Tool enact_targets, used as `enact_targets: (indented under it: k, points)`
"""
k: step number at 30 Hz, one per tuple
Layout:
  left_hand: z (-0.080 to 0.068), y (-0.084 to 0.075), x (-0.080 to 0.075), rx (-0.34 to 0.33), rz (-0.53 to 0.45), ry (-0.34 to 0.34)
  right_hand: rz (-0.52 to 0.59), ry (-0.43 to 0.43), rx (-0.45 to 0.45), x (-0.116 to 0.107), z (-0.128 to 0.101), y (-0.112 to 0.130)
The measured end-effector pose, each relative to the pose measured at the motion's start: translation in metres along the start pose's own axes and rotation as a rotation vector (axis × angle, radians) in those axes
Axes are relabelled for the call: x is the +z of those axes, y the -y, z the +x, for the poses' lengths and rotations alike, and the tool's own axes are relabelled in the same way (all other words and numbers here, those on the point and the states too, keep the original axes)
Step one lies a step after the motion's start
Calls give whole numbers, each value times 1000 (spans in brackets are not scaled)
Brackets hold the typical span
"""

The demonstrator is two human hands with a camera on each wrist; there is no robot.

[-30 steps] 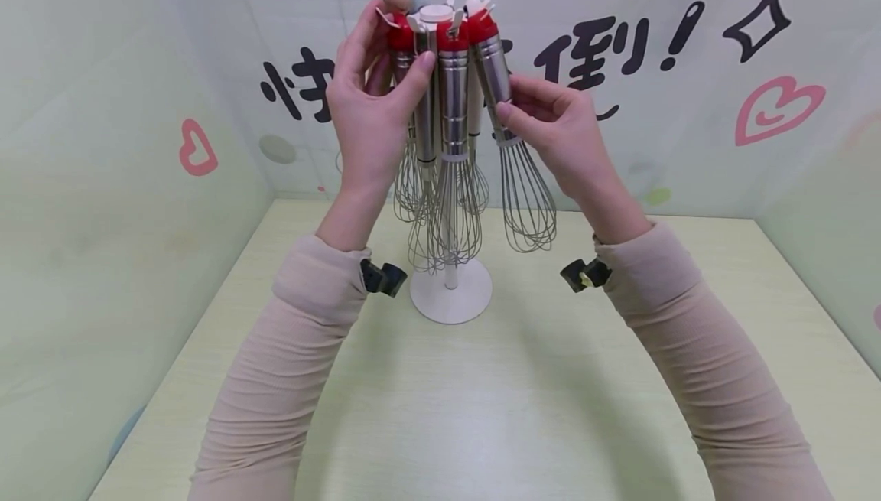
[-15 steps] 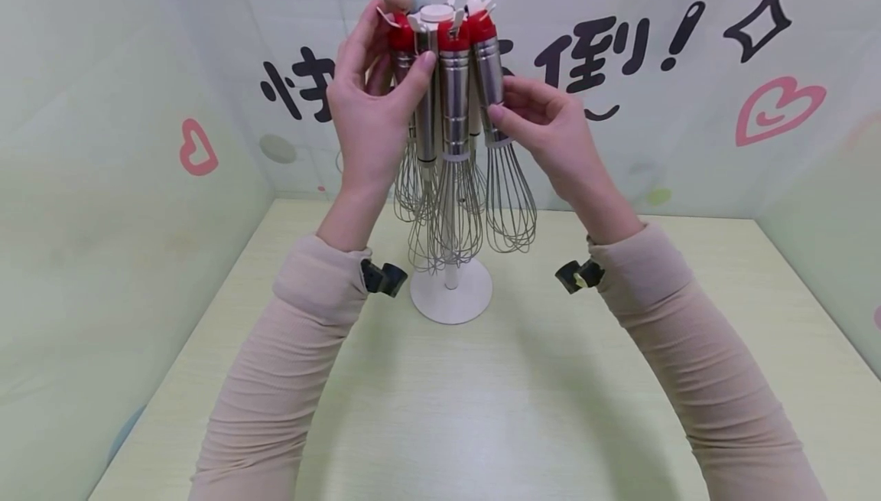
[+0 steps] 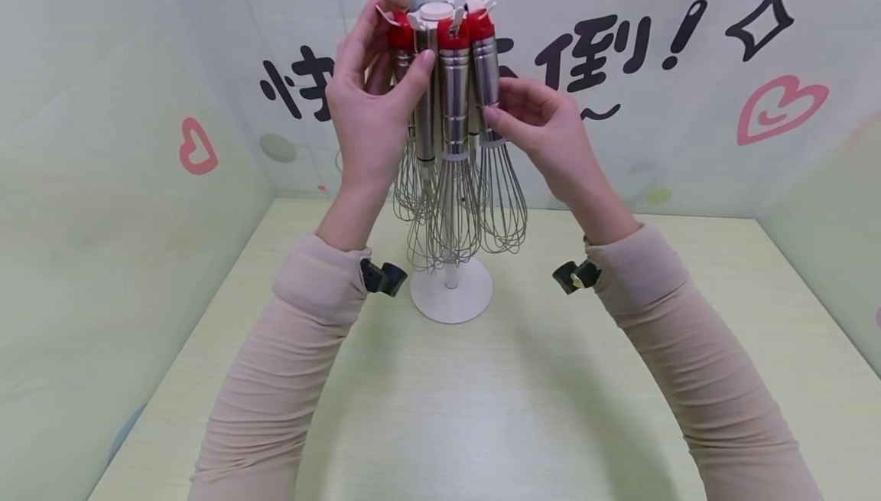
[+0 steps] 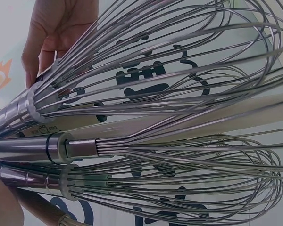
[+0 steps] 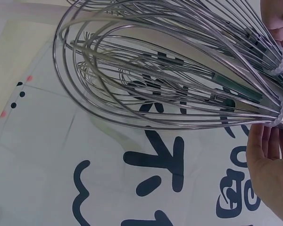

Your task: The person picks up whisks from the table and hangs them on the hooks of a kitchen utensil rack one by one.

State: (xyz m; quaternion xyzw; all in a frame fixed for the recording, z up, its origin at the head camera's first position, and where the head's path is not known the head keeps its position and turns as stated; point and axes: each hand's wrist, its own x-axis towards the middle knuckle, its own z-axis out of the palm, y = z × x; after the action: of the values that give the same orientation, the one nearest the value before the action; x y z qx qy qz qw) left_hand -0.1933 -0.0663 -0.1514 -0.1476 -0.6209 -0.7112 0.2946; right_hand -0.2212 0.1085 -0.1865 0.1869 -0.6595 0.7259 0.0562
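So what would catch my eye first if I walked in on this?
The cluster of whisks hanging from a white stand at the far middle of the table. The left hand grips the handles near the top, and the right hand pinches the rightmost whisk. Behind, big black characters cover the wall.

A pale yellow-green bench (image 3: 482, 409) with a faint wood grain fills the lower part of the head view; soft, even light falls on it, with dim shadows; pale green walls close it in at the back (image 3: 688, 149), left (image 3: 103, 256) and right (image 3: 826, 271); the back wall bears large black characters (image 3: 592, 46), an exclamation mark (image 3: 677, 34), a black diamond outline (image 3: 757, 23) and pink hearts (image 3: 778, 111).
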Motion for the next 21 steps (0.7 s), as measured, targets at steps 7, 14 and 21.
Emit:
enact_targets:
  k: [7,14,21]
  points:
    - [-1,-1,1,-3,5,-3,6,8,9,-2,-1,-2]
    - [-1,-1,1,-6,-8,-4,17,13,3,-4,-2,-4]
    - [-1,-1,1,-10,-20,-10,6,12,9,-5,-3,-5]
